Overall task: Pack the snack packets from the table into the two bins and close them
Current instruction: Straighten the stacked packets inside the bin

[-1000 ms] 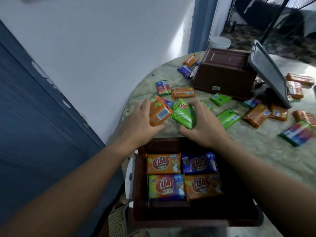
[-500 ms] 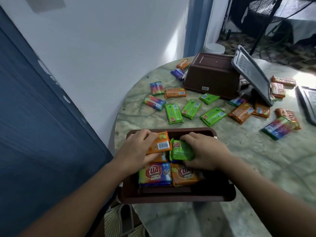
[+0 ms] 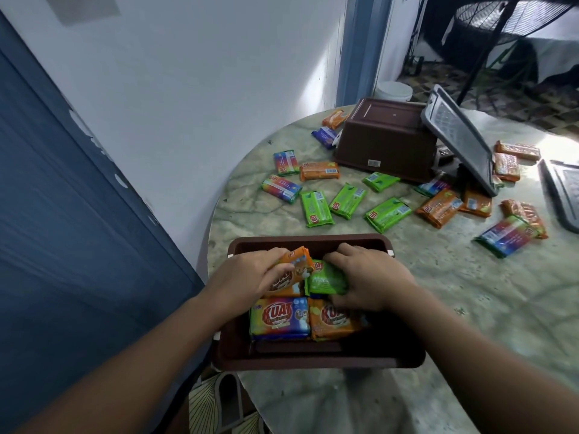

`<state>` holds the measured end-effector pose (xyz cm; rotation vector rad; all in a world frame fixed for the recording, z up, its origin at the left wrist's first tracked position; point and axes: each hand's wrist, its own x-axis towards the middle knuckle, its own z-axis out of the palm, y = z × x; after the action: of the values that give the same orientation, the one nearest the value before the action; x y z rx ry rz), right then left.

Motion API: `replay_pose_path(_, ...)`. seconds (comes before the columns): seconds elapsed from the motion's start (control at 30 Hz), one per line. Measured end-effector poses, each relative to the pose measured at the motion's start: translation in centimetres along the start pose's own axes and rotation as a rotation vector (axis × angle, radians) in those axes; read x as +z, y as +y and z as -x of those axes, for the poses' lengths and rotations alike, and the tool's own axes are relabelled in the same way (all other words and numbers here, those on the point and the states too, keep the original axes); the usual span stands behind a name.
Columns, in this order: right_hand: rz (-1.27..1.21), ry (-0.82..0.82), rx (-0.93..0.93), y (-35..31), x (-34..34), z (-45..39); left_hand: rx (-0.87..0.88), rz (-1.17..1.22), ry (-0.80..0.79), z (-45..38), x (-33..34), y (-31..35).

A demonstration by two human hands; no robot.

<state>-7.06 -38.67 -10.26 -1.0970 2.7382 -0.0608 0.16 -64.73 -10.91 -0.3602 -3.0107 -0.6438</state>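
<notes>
**First bin partly filled, most packets still out**

The near bin [image 3: 319, 360] at the bench's front edge holds a rainbow packet [image 3: 279, 317] and an orange packet [image 3: 332, 321] in its front row. Behind them the left hand [image 3: 247, 277] grips another orange packet [image 3: 294, 270], and the right hand [image 3: 372, 277] clasps a green packet [image 3: 326, 278], both low inside the bin. Well over a dozen loose packets [image 3: 316, 208] lie scattered across the bench [image 3: 470, 296]. The second bin [image 3: 385, 136] lies tipped over, a grey lid [image 3: 460, 142] leaning against it, another lid [image 3: 564, 195] lying apart. Neither bin is closed.
</notes>
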Motion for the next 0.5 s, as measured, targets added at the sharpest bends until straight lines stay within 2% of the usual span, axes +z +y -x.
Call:
replay_pose_path(0.23, 0.029, -0.029, -0.002, -0.05, -0.01, -0.11, -0.057, -0.211, -0.109, -0.76, -0.02, -0.12)
replay_pose_path(0.5, 0.033, -0.043, 0.004, -0.11, 0.07, -0.02, 0.039, -0.274, -0.107, -0.3, 0.31, -0.01)
